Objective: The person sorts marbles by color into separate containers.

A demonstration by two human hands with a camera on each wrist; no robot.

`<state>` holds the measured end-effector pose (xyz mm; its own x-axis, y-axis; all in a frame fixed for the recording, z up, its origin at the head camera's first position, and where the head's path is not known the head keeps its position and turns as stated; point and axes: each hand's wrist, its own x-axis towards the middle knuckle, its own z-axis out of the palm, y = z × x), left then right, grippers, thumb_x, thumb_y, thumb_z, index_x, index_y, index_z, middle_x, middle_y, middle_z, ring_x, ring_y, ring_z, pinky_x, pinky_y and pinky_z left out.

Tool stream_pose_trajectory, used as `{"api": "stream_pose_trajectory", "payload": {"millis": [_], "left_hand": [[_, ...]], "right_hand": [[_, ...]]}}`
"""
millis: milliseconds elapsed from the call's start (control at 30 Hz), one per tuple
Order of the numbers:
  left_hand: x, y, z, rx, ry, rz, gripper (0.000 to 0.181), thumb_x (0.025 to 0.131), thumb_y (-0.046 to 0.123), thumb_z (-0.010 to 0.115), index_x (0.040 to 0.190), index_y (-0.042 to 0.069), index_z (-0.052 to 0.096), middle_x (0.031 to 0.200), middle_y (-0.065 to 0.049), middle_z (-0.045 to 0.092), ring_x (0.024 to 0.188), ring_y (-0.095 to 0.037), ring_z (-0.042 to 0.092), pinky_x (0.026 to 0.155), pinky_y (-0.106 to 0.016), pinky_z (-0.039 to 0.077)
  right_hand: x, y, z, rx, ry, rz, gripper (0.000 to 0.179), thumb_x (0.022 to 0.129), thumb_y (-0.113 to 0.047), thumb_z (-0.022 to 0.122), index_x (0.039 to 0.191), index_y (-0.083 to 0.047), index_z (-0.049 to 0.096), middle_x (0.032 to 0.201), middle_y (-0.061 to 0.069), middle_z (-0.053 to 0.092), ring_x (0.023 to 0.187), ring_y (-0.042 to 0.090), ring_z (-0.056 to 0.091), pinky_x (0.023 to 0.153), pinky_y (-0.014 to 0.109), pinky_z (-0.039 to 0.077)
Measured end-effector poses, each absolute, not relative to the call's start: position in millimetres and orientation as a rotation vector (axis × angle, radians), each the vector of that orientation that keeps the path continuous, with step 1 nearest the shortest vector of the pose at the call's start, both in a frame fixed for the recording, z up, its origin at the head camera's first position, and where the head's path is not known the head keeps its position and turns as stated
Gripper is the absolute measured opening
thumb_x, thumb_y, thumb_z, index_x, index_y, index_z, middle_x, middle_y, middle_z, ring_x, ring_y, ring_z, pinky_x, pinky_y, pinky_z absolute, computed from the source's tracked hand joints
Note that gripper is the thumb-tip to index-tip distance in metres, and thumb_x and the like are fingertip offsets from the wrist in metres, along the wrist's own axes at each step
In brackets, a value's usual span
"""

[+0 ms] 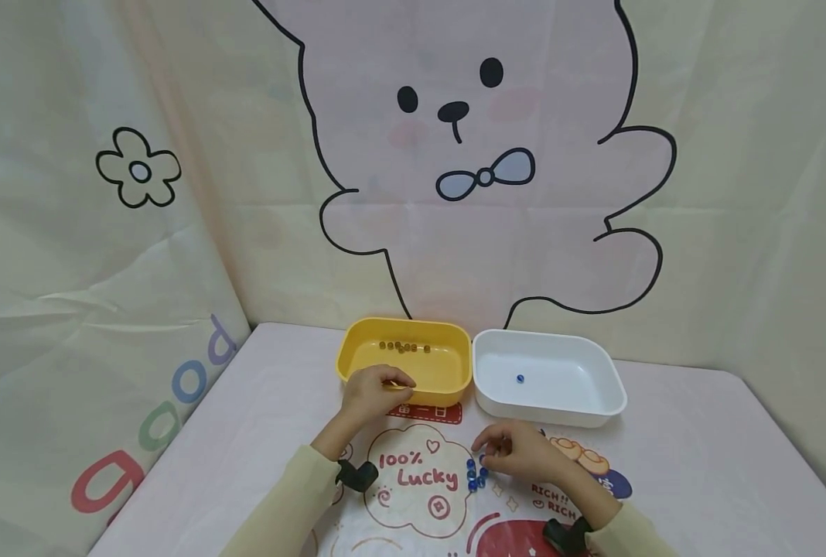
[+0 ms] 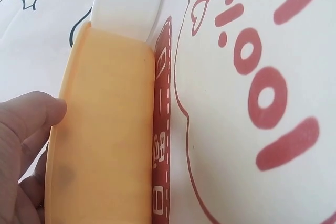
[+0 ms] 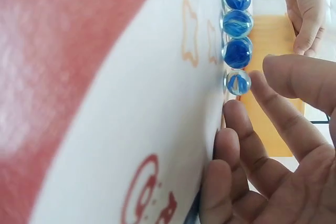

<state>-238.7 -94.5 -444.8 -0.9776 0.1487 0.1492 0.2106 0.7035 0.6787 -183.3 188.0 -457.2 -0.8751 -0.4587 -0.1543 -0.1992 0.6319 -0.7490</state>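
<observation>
My left hand (image 1: 374,391) is at the near rim of a yellow tray (image 1: 448,384). In the left wrist view its thumb lies on the tray's rim (image 2: 67,93), with the other fingers behind it on the inner side. Several small brown-looking beads sit in that tray toward the far wall. Beside a cluster of blue marbles (image 1: 472,476) on the tablecloth is my right hand (image 1: 520,451). Seen from the right wrist, its fingers are loosely bent and spread, the index fingertip right at the nearest swirled glass marble (image 3: 239,82).
A white tray (image 1: 597,387) stands against the yellow tray's right side, with one blue marble (image 1: 520,379) inside. The printed tablecloth (image 1: 281,371) covers the table. Behind it hangs a curtain (image 1: 733,255) with a cartoon animal, and another curtain (image 1: 51,271) hangs at left.
</observation>
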Motion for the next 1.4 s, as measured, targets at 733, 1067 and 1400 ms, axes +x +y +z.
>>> {"api": "stream_pose_trajectory", "payload": {"millis": [733, 1067, 1400], "left_hand": [[-241.1, -95.8, -446.8, -0.314, -2.794, -1.169, 0.009, 0.080, 0.036, 0.075, 0.082, 0.028, 0.074, 0.085, 0.015, 0.069, 0.078, -0.006, 0.056, 0.076, -0.028, 0.044], [-240.1, -94.9, -445.0, -0.303, -2.797, -1.185, 0.007, 0.079, 0.034, 0.076, 0.082, 0.028, 0.075, 0.085, 0.014, 0.069, 0.079, -0.007, 0.056, 0.077, -0.029, 0.043], [-240.6, -94.7, -448.5, -0.307, -2.797, -1.177, 0.007, 0.080, 0.036, 0.075, 0.081, 0.029, 0.074, 0.085, 0.015, 0.068, 0.077, -0.007, 0.055, 0.076, -0.029, 0.043]], "right_hand": [[-187.6, 188.9, -461.1, -0.497, 2.508, -1.121, 0.015, 0.081, -0.009, 0.071, 0.093, -0.017, 0.073, 0.082, -0.003, 0.063, 0.074, 0.014, 0.053, 0.062, 0.021, 0.045], [-187.5, 190.0, -462.7, -0.513, 2.496, -1.128, 0.012, 0.083, -0.010, 0.070, 0.091, -0.018, 0.073, 0.087, -0.005, 0.069, 0.076, 0.013, 0.055, 0.064, 0.021, 0.045], [-186.7, 191.1, -461.6, -0.473, 2.512, -1.114, 0.011, 0.083, -0.014, 0.071, 0.093, -0.018, 0.072, 0.087, -0.005, 0.067, 0.077, 0.015, 0.054, 0.065, 0.022, 0.044]]}}
